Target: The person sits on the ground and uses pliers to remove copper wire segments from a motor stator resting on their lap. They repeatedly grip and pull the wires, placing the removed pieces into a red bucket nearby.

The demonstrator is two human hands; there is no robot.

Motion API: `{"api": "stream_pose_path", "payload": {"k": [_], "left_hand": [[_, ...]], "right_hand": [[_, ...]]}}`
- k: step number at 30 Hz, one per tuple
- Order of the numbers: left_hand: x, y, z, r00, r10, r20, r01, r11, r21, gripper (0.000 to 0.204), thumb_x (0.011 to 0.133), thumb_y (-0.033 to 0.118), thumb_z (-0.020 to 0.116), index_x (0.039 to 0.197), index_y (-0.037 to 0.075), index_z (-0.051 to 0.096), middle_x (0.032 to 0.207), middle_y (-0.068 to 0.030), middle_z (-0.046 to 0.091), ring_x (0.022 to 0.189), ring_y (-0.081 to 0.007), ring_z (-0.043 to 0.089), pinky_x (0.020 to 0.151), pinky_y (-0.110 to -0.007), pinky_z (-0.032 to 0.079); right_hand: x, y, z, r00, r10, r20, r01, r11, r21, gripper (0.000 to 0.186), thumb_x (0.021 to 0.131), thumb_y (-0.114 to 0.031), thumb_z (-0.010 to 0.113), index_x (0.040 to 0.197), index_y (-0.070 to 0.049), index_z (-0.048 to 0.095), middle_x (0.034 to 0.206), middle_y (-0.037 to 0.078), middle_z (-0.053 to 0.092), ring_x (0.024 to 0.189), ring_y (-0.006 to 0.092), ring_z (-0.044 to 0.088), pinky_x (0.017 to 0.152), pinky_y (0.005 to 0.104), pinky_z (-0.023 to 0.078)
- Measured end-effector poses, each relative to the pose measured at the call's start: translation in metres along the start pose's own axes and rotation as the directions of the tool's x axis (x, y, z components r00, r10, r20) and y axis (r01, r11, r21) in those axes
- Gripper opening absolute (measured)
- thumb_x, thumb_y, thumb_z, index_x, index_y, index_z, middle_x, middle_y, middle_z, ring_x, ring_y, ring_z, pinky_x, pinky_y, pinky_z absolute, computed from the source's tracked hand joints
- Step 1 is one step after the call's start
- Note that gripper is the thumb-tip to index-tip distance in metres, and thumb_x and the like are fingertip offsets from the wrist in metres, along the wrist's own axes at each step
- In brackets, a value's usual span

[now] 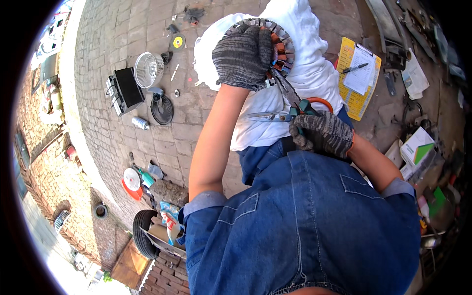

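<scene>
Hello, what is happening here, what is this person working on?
A person in a denim shirt and grey knit gloves is working on a round motor stator with copper windings, resting on a white cloth over the lap. The left hand presses on the stator, and the right hand grips snips with green and orange handles, whose blades reach into the windings. Fan parts lie on the brick paving, and a yellow clipboard with a pen lies to the right.

The left hand [243, 56] hides much of the stator [280, 44]; the snips' [285, 105] tips vanish behind it.
</scene>
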State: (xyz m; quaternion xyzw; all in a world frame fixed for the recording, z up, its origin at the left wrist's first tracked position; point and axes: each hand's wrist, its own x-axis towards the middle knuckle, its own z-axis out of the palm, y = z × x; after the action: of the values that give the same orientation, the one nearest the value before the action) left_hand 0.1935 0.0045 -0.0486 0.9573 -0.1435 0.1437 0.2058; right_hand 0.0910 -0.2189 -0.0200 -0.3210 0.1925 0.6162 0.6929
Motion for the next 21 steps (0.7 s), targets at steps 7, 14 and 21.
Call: {"api": "stream_pose_path", "payload": {"k": [7, 14, 21], "left_hand": [[0.004, 0.016, -0.012, 0.993, -0.117, 0.031, 0.119, 0.991, -0.058, 0.032, 0.090, 0.036, 0.048, 0.093, 0.010, 0.068, 0.082, -0.0143, 0.065, 0.080, -0.0327, 0.062, 0.071, -0.043, 0.049], [-0.001, 0.016, -0.025, 0.998, -0.068, 0.011, 0.069, 0.993, -0.100, 0.034, 0.091, 0.037, 0.049, 0.099, 0.010, 0.068, 0.094, -0.0167, 0.066, 0.088, -0.0355, 0.062, 0.076, -0.044, 0.049], [-0.013, 0.007, -0.031, 0.997, 0.007, -0.080, -0.024, 0.976, -0.214, 0.033, 0.089, 0.036, 0.051, 0.099, 0.009, 0.067, 0.094, -0.0162, 0.065, 0.085, -0.0347, 0.063, 0.073, -0.042, 0.050]], "right_hand": [[0.008, 0.006, -0.017, 0.999, 0.041, -0.011, -0.040, 0.999, 0.023, 0.022, 0.091, -0.026, 0.059, 0.097, -0.005, 0.061, 0.078, 0.004, 0.062, 0.069, 0.0135, 0.060, 0.060, 0.0242, 0.049], [-0.007, -0.010, -0.017, 0.988, 0.042, 0.150, -0.051, 0.997, 0.057, 0.051, 0.075, -0.004, 0.071, 0.123, 0.001, 0.053, 0.114, 0.018, 0.063, 0.107, 0.0296, 0.061, 0.096, 0.0403, 0.048], [-0.011, -0.018, -0.023, 0.989, -0.015, 0.144, 0.030, 0.994, -0.105, 0.055, 0.075, -0.005, 0.069, 0.127, 0.001, 0.052, 0.113, 0.016, 0.064, 0.105, 0.0287, 0.061, 0.096, 0.0382, 0.046]]}}
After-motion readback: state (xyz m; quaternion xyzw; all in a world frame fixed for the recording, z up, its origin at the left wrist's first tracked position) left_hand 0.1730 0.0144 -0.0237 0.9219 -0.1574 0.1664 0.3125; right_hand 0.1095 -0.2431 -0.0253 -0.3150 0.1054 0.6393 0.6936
